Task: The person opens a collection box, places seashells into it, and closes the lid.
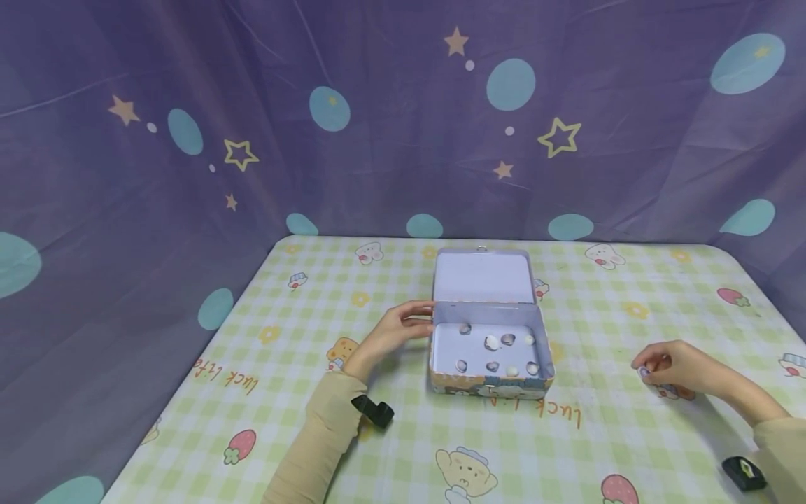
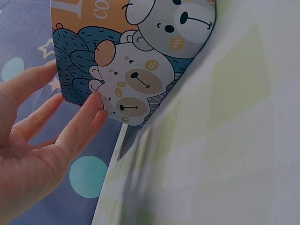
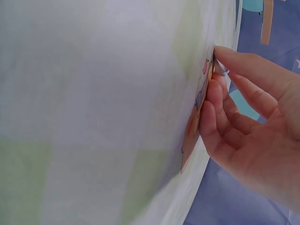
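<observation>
A tin box [image 1: 493, 385] with printed bears on its outside stands on the table, its lid [image 1: 483, 277] raised toward the back. Several small grey and white shells [image 1: 508, 339] lie spread over its floor. My left hand [image 1: 399, 327] is at the box's left side, and in the left wrist view its nearly straight fingertips [image 2: 96, 101] touch the printed wall. Off to the right of the box, my right hand [image 1: 676, 367] pinches a small whitish shell [image 1: 643, 372] close over the table. Fingers cover most of that shell [image 3: 220, 69] in the right wrist view.
A green checked cloth [image 1: 390, 448] with cartoon prints covers the table. Behind and to the left hangs a purple curtain [image 1: 403, 168] with stars and blue spots. A dark strap piece [image 1: 373, 411] sits at my left wrist, and another [image 1: 744, 474] at my right.
</observation>
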Demonstrator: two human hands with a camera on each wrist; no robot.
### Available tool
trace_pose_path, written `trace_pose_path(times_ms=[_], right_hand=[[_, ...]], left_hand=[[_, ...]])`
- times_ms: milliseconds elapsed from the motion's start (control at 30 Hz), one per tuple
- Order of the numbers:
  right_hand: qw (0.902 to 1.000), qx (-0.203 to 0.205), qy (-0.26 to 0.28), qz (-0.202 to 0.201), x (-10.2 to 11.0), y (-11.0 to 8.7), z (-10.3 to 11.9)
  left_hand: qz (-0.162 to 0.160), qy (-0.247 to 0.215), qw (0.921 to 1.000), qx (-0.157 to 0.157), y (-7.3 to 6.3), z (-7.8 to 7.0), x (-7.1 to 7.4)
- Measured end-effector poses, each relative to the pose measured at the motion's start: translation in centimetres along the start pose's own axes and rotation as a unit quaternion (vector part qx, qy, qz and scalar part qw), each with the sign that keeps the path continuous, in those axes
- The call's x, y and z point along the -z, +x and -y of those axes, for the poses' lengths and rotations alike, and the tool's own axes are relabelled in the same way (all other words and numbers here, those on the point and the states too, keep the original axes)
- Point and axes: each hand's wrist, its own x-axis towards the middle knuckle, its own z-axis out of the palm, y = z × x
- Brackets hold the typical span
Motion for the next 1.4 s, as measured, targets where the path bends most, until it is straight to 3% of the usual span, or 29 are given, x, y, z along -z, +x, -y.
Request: trace_pose_path(times_ms=[100, 333, 467, 633, 800, 1033, 1233, 1400], right_hand=[[1.0, -0.005, 0.004, 0.008, 0.0, 0.0, 0.0], [0.9992, -0.015, 0.021, 0.031, 0.2, 0.0, 0.1], [0.9991, -0.004, 0.024, 0.036, 0.3, 0.0, 0.2], [0.9994, 0.035, 0.002, 0.008, 0.1, 0.2, 0.7], [0.9962, 0.076, -0.03, -0.03, -0.3, 0.8, 1.6], [0.9969, 0.066, -0.018, -0.04, -0.5, 1.4, 3.3], [0.9903, 0.11, -0.043, -0.073, -0.6, 1.7, 4.4], [0.9904, 0.102, -0.043, -0.082, -0.7, 2.0, 5.3]], left_hand=[[-0.003, 0.005, 1.0, 0.003, -0.1, -0.2, -0.1], [-0.013, 0.009, 0.9999, -0.005, 0.9, 2.2, 0.5], [-0.011, 0.007, 0.9999, -0.002, 0.6, 1.5, 0.3], [-0.005, 0.006, 1.0, 0.006, 0.0, 0.0, 0.0], [-0.004, -0.001, 1.0, 0.0, 0.5, 1.1, 0.3], [-0.017, 0.004, 0.9998, 0.002, 0.9, 2.2, 0.6], [-0.008, -0.001, 1.0, 0.004, 0.6, 1.2, 0.4], [-0.004, -0.001, 1.0, 0.004, 0.0, -0.2, -0.1]])
